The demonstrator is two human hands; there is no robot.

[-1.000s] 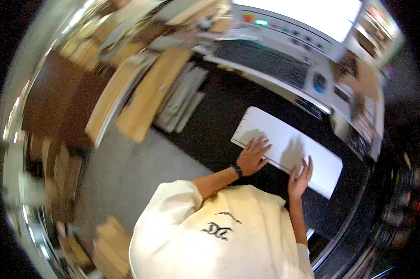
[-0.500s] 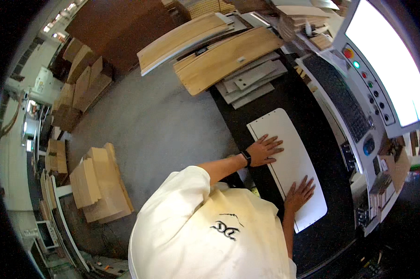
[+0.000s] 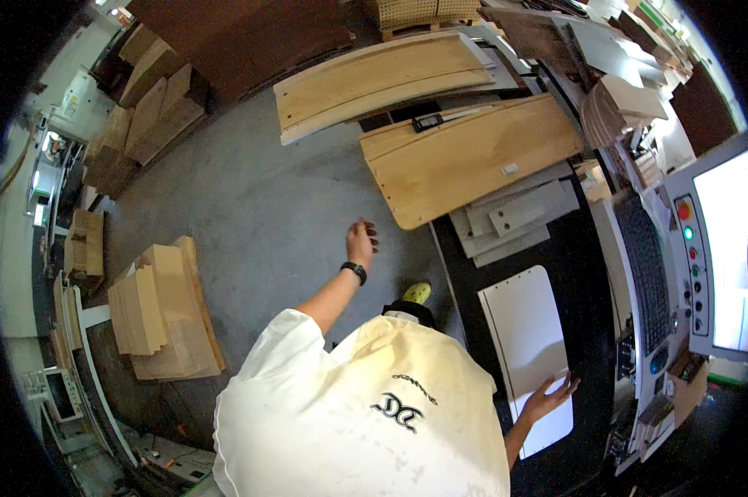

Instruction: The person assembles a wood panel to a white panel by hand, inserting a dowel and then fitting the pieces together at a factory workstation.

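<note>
A white panel (image 3: 523,331) with rounded corners on one side and a row of small holes along its edge lies flat on the black worktop (image 3: 473,306). Over its near end is my right hand (image 3: 548,400), fingers spread and holding nothing; whether it touches the surface I cannot tell. My left hand (image 3: 361,242), with a black watch (image 3: 355,272) at the wrist, hangs over the grey floor, away from the panel. Its fingers are loosely bent and apart, with nothing in them.
Wood-coloured panels (image 3: 473,161) lie ahead, a caliper-like tool with a dark display (image 3: 428,123) on one. Grey boards (image 3: 523,215) are stacked beside them. To the right stand a keyboard (image 3: 645,265) and a control console (image 3: 688,273). Cardboard (image 3: 175,306) is piled at left.
My left hand has lifted off the white panel and swung left over the floor. My right hand has shifted on the panel's near end, its fingers now raised. The view has turned.
</note>
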